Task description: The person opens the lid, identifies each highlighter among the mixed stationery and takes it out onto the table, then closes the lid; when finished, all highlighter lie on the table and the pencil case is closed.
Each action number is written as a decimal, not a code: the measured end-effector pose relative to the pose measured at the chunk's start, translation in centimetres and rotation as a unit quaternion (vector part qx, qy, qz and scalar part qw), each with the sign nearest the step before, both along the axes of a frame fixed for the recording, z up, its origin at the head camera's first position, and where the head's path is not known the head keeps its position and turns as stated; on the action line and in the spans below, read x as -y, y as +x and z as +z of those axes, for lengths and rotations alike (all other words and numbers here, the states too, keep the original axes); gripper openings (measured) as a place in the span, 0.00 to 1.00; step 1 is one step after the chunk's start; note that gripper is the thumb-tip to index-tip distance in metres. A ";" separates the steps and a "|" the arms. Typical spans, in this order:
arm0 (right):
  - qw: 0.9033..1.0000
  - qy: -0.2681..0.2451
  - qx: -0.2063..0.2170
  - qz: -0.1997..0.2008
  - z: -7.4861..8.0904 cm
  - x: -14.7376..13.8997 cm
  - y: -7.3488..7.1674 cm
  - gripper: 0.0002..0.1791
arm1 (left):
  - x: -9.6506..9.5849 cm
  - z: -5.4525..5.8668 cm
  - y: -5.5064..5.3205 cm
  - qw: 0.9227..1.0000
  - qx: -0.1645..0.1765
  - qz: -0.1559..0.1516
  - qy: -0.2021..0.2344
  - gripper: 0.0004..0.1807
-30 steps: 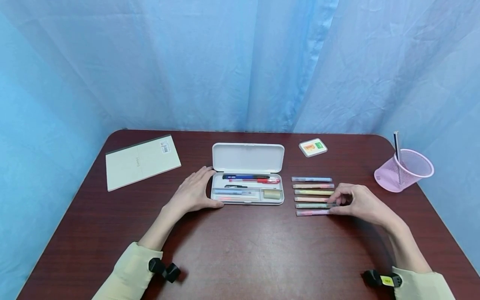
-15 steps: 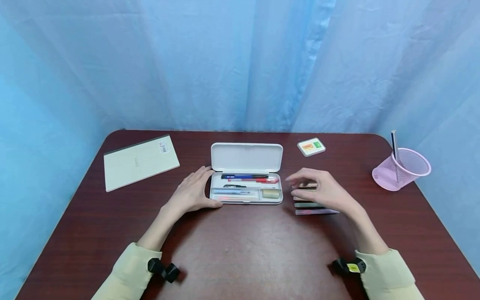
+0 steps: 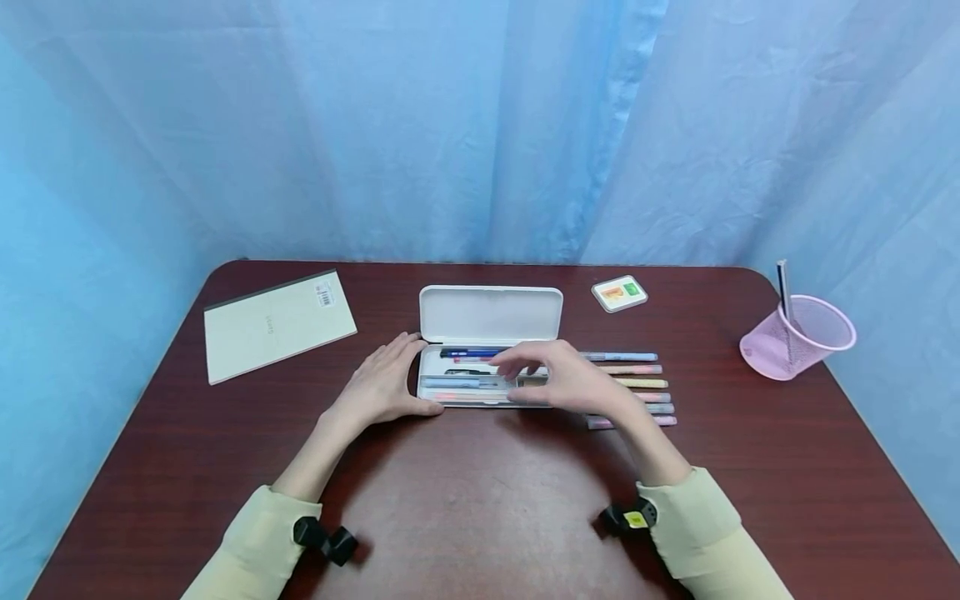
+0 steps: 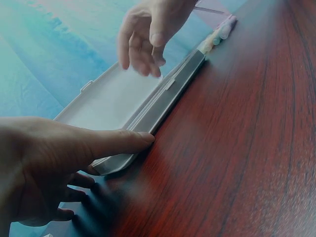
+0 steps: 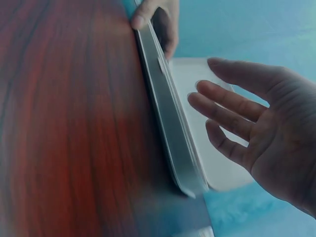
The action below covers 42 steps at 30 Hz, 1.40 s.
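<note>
A white pencil case (image 3: 491,314) lies with its lid folded back. Its tray holds a blue pen (image 3: 465,352), a light blue pen (image 3: 456,382) and other pens. My left hand (image 3: 385,385) grips the case's left end, thumb on the front wall (image 4: 170,106) and fingers round the side. My right hand (image 3: 564,377) hovers over the right half of the tray, fingers apart and loosely bent, holding nothing in the right wrist view. It hides the eraser's compartment. Right of the case, several pastel markers (image 3: 637,383) lie in a row, partly behind the right forearm.
A cream notebook (image 3: 281,325) lies at the back left. Behind the markers is a small flat case (image 3: 619,293) with orange and green patches. A pink mesh pen cup (image 3: 798,337) leans at the right edge with a slim dark stick in it. Blue curtains (image 3: 450,125) surround the table.
My right hand has moved left from the markers' right ends, across the row, to over the pencil case. The left hand keeps its place on the case.
</note>
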State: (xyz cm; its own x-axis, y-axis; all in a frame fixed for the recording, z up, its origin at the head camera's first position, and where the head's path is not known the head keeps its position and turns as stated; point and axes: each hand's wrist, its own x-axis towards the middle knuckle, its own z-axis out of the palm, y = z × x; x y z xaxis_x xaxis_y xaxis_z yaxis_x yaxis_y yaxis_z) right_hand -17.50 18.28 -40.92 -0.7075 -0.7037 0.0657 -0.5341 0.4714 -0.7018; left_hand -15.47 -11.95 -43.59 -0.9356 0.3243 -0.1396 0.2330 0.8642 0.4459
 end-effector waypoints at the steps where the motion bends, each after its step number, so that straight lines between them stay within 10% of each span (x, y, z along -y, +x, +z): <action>1: 1.000 0.004 0.001 0.006 -0.1 0.4 0.0 0.24 | 0.0 0.0 0.0 1.000 0.001 0.000 0.000 0.57; 23: 0.985 0.138 -0.100 0.015 -0.5 3.4 1.1 0.17 | 0.0 0.0 0.1 1.000 -0.004 -0.002 0.006 0.56; 42: 0.978 0.147 -0.143 0.035 -0.9 3.8 1.4 0.16 | 0.0 0.1 0.1 1.000 -0.004 -0.001 0.007 0.56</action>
State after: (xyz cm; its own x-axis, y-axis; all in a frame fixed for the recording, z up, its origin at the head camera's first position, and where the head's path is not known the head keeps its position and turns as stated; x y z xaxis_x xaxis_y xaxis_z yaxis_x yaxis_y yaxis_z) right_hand -16.13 14.45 -41.79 -0.6384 -0.7686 0.0417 -0.7274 0.5847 -0.3591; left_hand -15.39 -11.95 -43.53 -0.9362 0.3274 -0.1281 0.2377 0.8578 0.4557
